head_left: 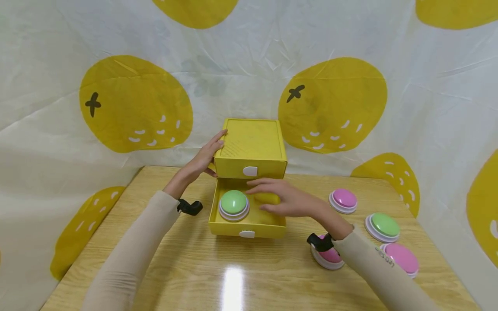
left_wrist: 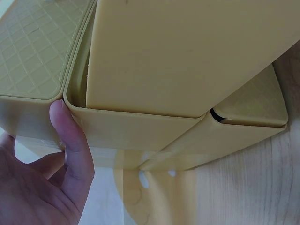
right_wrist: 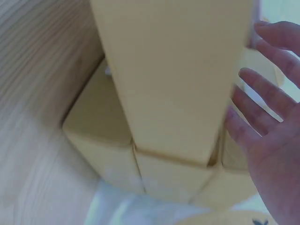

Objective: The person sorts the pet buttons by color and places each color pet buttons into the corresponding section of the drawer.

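A small yellow drawer cabinet (head_left: 254,138) stands near the back of the table, its lower visible drawer (head_left: 268,230) pulled out. In that drawer, towards the left, sits a green push button (head_left: 233,202) on a white base. My left hand (head_left: 199,160) rests against the cabinet's upper left side. In the left wrist view its thumb (left_wrist: 70,131) lies straight along the corner beside the pulled-out drawer. Over the drawer's right part is my right hand (head_left: 285,198), fingers spread and holding nothing. The right wrist view has those fingers (right_wrist: 265,89) alongside the drawer's wall.
Several more push buttons are on the table at the right: a pink one (head_left: 344,198), a green one (head_left: 385,225), another pink one (head_left: 400,258) and a pink one (head_left: 330,256) partly covered by the right wrist camera (head_left: 320,242). A patterned cloth (head_left: 241,73) hangs behind.
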Demonstrator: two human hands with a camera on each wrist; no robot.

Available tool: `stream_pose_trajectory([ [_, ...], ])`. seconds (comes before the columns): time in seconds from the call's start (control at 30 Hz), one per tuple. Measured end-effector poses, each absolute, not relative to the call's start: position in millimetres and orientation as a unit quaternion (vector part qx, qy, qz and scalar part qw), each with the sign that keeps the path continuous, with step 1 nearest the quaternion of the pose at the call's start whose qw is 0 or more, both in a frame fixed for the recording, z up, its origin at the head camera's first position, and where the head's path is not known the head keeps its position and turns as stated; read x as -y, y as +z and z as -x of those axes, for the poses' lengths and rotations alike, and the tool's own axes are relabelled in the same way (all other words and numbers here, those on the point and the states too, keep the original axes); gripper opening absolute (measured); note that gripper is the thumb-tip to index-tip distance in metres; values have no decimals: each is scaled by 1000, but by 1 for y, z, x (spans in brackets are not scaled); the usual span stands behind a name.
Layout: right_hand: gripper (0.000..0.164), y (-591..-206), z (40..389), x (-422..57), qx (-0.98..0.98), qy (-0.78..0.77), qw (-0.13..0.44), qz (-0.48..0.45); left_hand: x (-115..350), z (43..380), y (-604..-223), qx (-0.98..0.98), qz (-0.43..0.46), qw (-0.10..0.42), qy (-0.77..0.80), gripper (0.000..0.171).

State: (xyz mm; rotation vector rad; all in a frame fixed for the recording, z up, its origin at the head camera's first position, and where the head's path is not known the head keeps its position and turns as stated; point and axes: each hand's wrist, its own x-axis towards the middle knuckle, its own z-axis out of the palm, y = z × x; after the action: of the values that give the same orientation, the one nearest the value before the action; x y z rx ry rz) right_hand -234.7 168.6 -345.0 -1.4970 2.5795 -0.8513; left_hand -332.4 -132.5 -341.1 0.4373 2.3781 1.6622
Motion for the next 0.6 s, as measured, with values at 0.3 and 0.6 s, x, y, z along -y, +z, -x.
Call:
stream_pose_trajectory([
  [0.3, 44, -336, 220, -226, -850, -286, -19, 441, 134, 332, -340, -803, -149, 107, 567, 54],
  [0.6, 51, -350, 204, -276, -868, -269, -65, 412, 133, 333, -341, -801, -151, 112, 569, 54],
])
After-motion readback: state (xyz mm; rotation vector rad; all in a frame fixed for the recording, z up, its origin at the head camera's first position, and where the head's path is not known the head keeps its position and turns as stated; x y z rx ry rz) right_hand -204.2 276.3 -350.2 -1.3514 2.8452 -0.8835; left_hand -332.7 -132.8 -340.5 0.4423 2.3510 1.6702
